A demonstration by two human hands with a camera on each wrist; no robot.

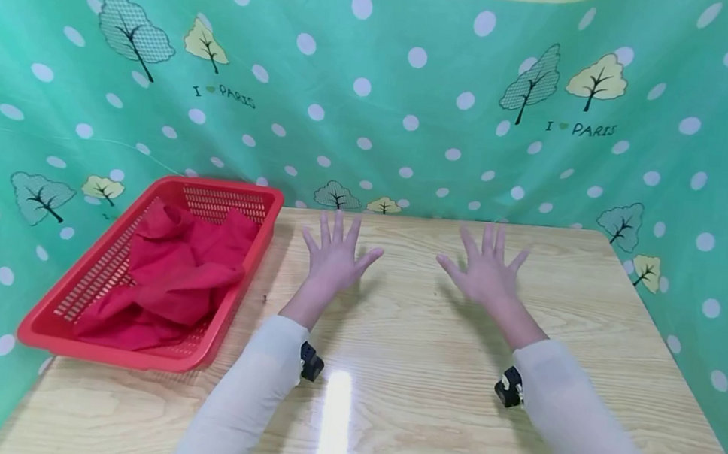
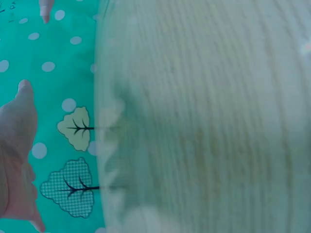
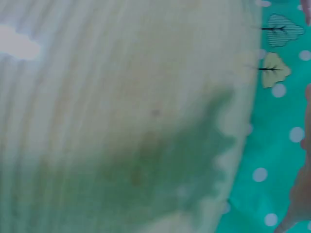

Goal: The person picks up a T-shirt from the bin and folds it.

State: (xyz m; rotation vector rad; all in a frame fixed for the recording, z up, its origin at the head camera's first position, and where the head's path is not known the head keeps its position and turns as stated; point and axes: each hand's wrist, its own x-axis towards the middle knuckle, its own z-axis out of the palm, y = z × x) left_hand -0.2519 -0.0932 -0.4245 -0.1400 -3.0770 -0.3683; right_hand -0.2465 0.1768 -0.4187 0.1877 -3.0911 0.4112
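Both hands hover over the wooden table with fingers spread and nothing held. In the head view the left hand [image 1: 335, 260] is left of the middle, nearest to a red plastic basket [image 1: 232, 317]. A crumpled red cloth [image 1: 175, 287] lies inside that basket. The right hand [image 1: 489, 276] is right of the middle, apart from any object. Part of the left hand [image 2: 14, 155] shows at the left edge of the left wrist view. Only a sliver of the right hand [image 3: 302, 187] enters the right wrist view.
The light wood table [image 1: 409, 414] carries a bright glare streak near its front. A green dotted curtain [image 1: 414, 97] with tree prints hangs behind and along both sides. A tiny dark speck [image 1: 264, 298] lies beside the basket.
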